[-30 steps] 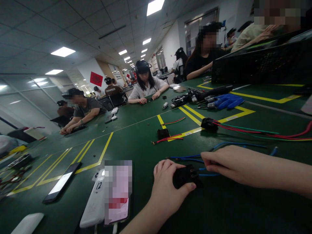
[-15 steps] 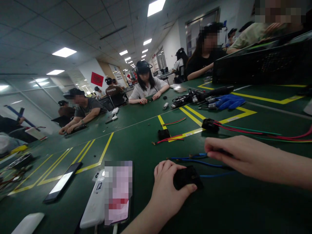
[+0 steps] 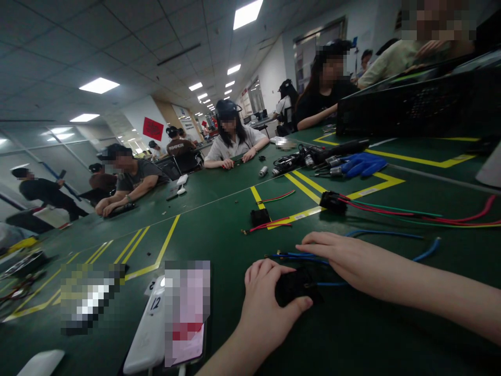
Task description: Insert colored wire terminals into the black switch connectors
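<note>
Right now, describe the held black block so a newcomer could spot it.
On the green table, find the left hand at lower centre. It grips the black block, the only block with blue wires beside it instead of red.

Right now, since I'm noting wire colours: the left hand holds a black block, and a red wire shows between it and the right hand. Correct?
Only the colour is wrong: the head view shows a blue wire between the right hand and the black block the left hand holds.

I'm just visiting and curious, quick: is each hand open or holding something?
Left hand: closed around the black block.
Right hand: fingers stretched over blue wires; whether it holds any cannot be told.
</note>
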Demonstrator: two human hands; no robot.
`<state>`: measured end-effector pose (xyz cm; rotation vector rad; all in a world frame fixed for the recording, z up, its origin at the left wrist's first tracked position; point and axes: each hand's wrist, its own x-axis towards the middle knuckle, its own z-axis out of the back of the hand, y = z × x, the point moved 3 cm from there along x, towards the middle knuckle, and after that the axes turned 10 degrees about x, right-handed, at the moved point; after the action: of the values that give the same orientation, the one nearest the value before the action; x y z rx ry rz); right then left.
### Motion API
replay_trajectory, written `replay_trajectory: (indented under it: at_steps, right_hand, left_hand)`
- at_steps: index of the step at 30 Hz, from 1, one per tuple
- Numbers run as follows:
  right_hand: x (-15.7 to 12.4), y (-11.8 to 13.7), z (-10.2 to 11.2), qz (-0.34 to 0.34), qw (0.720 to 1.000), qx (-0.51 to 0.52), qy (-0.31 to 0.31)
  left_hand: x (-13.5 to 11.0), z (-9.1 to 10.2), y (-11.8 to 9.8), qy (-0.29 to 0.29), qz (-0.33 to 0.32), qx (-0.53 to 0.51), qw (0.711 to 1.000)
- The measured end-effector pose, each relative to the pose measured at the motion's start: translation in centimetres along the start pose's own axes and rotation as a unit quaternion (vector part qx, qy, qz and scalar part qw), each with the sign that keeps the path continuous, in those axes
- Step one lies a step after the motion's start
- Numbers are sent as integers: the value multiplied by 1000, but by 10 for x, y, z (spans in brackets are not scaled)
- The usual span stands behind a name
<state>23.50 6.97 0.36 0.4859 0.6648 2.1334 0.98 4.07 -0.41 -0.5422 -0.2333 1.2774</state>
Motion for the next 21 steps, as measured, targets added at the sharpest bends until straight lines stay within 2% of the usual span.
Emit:
replay_trajectory:
  at_steps: [3, 9, 12, 16, 18, 21]
  right_hand:
    - [1, 5, 1, 3, 1000, 15, 6]
    - [-4, 14, 13, 50, 998, 12, -37]
    - [-10, 18, 13, 25, 1000, 15, -4]
    - [-15, 15, 8, -38, 996, -37, 68]
    - [-17, 12, 5, -42, 994, -59, 79]
    - [-19, 12, 0, -8, 994, -85, 65]
  left_hand:
    - [0, 0, 1, 0, -1, -1, 1000]
    - [0, 1, 2, -3, -7, -2, 1000]
    - [0, 0, 3, -6, -8, -1, 1000]
    - [-1, -1, 2, -5, -6, 1, 1000]
    - [-1, 0, 1, -2, -3, 1, 1000]
    - [0, 0, 0, 3, 1, 2, 1000]
